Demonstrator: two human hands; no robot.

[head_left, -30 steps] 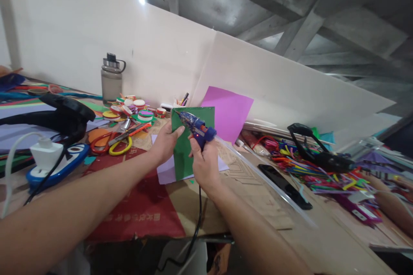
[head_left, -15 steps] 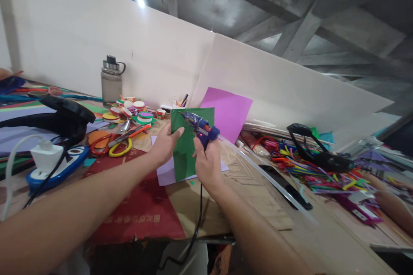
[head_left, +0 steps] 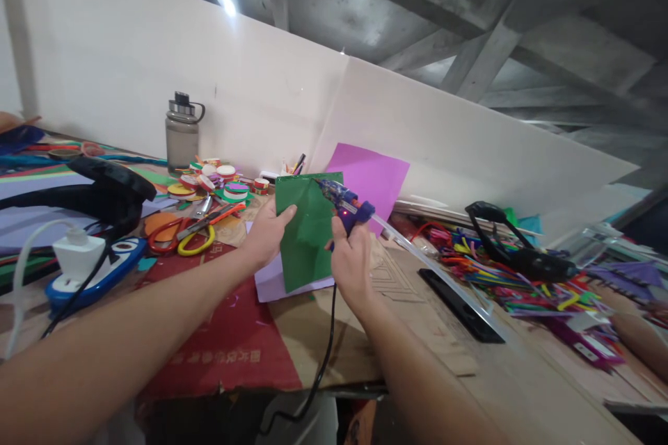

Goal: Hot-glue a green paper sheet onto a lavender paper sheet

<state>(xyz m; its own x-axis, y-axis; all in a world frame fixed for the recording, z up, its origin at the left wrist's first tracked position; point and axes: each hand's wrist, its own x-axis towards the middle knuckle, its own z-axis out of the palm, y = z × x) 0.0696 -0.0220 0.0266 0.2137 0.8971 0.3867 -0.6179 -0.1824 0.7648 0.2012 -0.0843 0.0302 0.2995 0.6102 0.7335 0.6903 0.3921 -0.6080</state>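
Observation:
My left hand (head_left: pixel 268 231) pinches the left edge of a green sheet (head_left: pixel 303 250), thumb on its face, and holds it upright. My right hand (head_left: pixel 351 261) is wrapped round the handle of a blue hot glue gun (head_left: pixel 344 205) with a small red light. Its nozzle points left and touches or nearly touches the sheet close to the top edge. A long clear glue stick (head_left: pixel 433 268) sticks out of the gun's back, and a black cord hangs below. Behind the green sheet lies a pale purple sheet (head_left: pixel 268 281), partly hidden.
Scissors (head_left: pixel 180 236), a utility knife, and rolls of tape (head_left: pixel 234 191) lie at left, near a blue power strip (head_left: pixel 94 278) and a bottle (head_left: pixel 182 135). To the right are a black phone (head_left: pixel 459 306), a heap of colourful strips (head_left: pixel 485 264) and another person's arm (head_left: pixel 639 327).
My right hand has moved the glue gun rightward along the top of the green sheet. My left hand keeps its hold in nearly the same place.

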